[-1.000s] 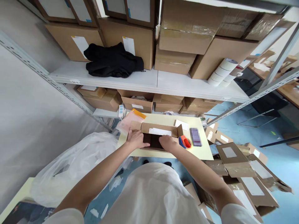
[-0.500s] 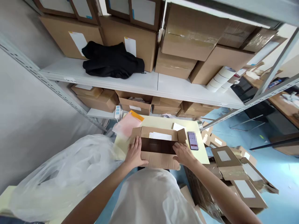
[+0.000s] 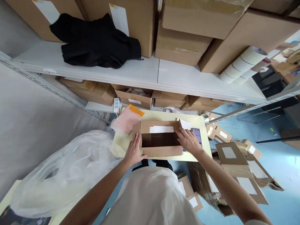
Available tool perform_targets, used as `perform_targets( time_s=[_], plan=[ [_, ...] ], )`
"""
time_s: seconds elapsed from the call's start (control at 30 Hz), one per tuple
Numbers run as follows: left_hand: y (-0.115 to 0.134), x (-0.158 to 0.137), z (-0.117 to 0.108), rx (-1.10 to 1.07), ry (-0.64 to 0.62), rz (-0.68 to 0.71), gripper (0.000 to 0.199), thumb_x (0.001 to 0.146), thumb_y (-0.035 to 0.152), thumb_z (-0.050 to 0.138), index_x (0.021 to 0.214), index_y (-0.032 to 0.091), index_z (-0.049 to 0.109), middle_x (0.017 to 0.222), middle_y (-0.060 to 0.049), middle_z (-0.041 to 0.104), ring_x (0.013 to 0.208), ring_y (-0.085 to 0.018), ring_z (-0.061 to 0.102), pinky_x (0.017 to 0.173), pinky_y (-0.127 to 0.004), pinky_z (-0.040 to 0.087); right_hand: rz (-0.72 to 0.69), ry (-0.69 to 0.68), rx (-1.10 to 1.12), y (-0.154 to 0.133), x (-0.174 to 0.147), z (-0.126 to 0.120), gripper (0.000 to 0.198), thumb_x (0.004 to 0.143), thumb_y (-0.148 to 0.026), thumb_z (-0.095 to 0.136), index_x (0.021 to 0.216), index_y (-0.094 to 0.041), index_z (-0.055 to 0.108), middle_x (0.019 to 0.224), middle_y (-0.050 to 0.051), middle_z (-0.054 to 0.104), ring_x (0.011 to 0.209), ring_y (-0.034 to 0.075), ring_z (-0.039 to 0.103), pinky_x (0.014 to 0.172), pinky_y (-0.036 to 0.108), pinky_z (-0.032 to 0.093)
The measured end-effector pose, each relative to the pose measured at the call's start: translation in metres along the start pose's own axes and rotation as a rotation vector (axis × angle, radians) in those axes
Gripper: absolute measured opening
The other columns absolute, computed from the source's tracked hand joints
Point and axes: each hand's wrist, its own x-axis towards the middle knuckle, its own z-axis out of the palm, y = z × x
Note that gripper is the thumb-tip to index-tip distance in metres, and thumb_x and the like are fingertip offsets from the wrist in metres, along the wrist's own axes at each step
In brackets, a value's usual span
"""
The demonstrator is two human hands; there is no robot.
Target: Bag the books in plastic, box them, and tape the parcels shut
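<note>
An open cardboard box (image 3: 161,152) sits at the near edge of the pale yellow table (image 3: 117,149), its dark inside facing up. White labels (image 3: 163,129) show on its raised back flap. My left hand (image 3: 134,150) grips the box's left side, fingers along the wall and thumb at the front corner. At the right end, my right hand (image 3: 189,140) has its fingers curled over the edge and side flap; the fingertips are partly hidden. Just beyond that hand lies a phone (image 3: 197,136). A pinkish plastic packet (image 3: 127,120) with an orange strip lies behind the left hand.
A large translucent plastic bag (image 3: 67,175) bulges at the left. Above the table's back runs a grey shelf (image 3: 140,73) with a black garment (image 3: 98,42), cartons (image 3: 182,47) and tape rolls (image 3: 243,64). More cartons (image 3: 234,159) are piled on the floor at right.
The view has tilted down and come closer to the shelf. My right hand has shifted outward along the box's right end, and the right flap looks narrower. More of the box's inside shows.
</note>
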Motion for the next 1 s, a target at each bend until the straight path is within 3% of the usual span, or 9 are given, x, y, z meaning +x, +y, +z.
perform_targets(
  time_s=[0.1, 0.2, 0.3, 0.4, 0.5, 0.63, 0.77, 0.9, 1.0],
  plan=[
    [0.002, 0.0, 0.0, -0.002, -0.018, -0.032, 0.12, 0.066, 0.04, 0.074, 0.151, 0.018, -0.007, 0.158, -0.023, 0.014, 0.146, -0.038, 0.015, 0.109, -0.053, 0.032, -0.006, -0.124, 0.023, -0.028, -0.005, 0.01, 0.037, 0.089, -0.01, 0.037, 0.113, -0.013, 0.066, 0.099, 0.018, 0.069, 0.09, 0.028, 0.063, 0.084, 0.041, 0.047],
    [0.004, -0.001, 0.0, 0.022, -0.018, -0.071, 0.115, 0.068, 0.039, 0.072, 0.152, 0.017, -0.004, 0.158, -0.021, 0.017, 0.146, -0.036, 0.017, 0.111, -0.053, 0.029, -0.098, -0.129, 0.048, -0.038, 0.004, 0.026, 0.045, 0.088, -0.011, 0.04, 0.131, -0.011, 0.055, 0.122, 0.018, 0.063, 0.114, 0.028, 0.057, 0.098, 0.041, 0.043],
    [0.006, 0.001, 0.0, 0.07, -0.026, -0.099, 0.107, 0.071, 0.037, 0.068, 0.152, 0.019, 0.001, 0.158, -0.02, 0.021, 0.145, -0.036, 0.02, 0.112, -0.058, 0.023, -0.051, -0.019, 0.021, -0.02, 0.022, 0.028, 0.061, 0.088, -0.022, 0.049, 0.146, -0.012, 0.035, 0.151, 0.018, 0.038, 0.139, 0.032, 0.034, 0.109, 0.05, 0.033],
    [0.005, 0.003, -0.001, 0.085, -0.039, -0.102, 0.102, 0.072, 0.035, 0.066, 0.153, 0.02, 0.004, 0.157, -0.019, 0.022, 0.145, -0.036, 0.02, 0.112, -0.062, 0.02, 0.001, 0.03, 0.021, 0.012, 0.039, 0.014, 0.083, 0.083, -0.035, 0.061, 0.152, -0.016, 0.019, 0.16, 0.015, 0.013, 0.142, 0.036, 0.025, 0.101, 0.048, 0.043],
    [0.005, 0.005, -0.001, 0.062, -0.035, -0.111, 0.104, 0.071, 0.033, 0.067, 0.152, 0.019, 0.004, 0.157, -0.019, 0.022, 0.145, -0.036, 0.021, 0.111, -0.061, 0.022, 0.002, -0.012, 0.025, 0.037, 0.058, 0.001, 0.095, 0.077, -0.047, 0.066, 0.153, -0.022, 0.015, 0.162, 0.011, 0.004, 0.131, 0.039, 0.04, 0.084, 0.046, 0.053],
    [0.004, 0.011, -0.006, -0.006, -0.01, -0.111, 0.106, 0.07, 0.033, 0.068, 0.152, 0.02, 0.002, 0.157, -0.018, 0.023, 0.145, -0.035, 0.022, 0.111, -0.058, 0.026, 0.021, -0.037, 0.051, 0.053, 0.088, -0.006, 0.094, 0.077, -0.06, 0.059, 0.153, -0.021, 0.02, 0.162, 0.011, 0.005, 0.115, 0.038, 0.05, 0.077, 0.045, 0.053],
    [0.004, 0.022, -0.011, -0.017, 0.02, -0.101, 0.098, 0.072, 0.03, 0.067, 0.151, 0.019, 0.011, 0.157, -0.017, 0.024, 0.145, -0.033, 0.023, 0.112, -0.055, 0.026, 0.026, 0.003, 0.044, 0.057, 0.11, -0.009, 0.082, 0.082, -0.06, 0.052, 0.15, -0.021, 0.029, 0.16, 0.012, 0.015, 0.116, 0.037, 0.048, 0.086, 0.05, 0.047],
    [0.01, 0.028, -0.012, 0.019, -0.044, -0.058, 0.084, 0.072, 0.023, 0.066, 0.146, 0.02, 0.028, 0.158, -0.017, 0.022, 0.144, -0.035, 0.023, 0.112, -0.06, 0.022, -0.003, 0.112, -0.034, 0.06, 0.126, -0.018, 0.068, 0.084, -0.056, 0.053, 0.141, -0.021, 0.043, 0.154, 0.014, 0.031, 0.124, 0.041, 0.038, 0.101, 0.067, 0.024],
    [0.017, 0.029, -0.014, 0.001, -0.08, -0.073, 0.093, 0.068, 0.037, 0.072, 0.147, 0.017, 0.027, 0.158, -0.021, 0.015, 0.145, -0.04, 0.016, 0.11, -0.067, 0.016, -0.075, 0.117, -0.058, 0.065, 0.14, -0.026, 0.046, 0.089, -0.036, 0.051, 0.133, -0.023, 0.052, 0.14, 0.013, 0.047, 0.125, 0.037, 0.038, 0.105, 0.07, 0.014]
  ],
)
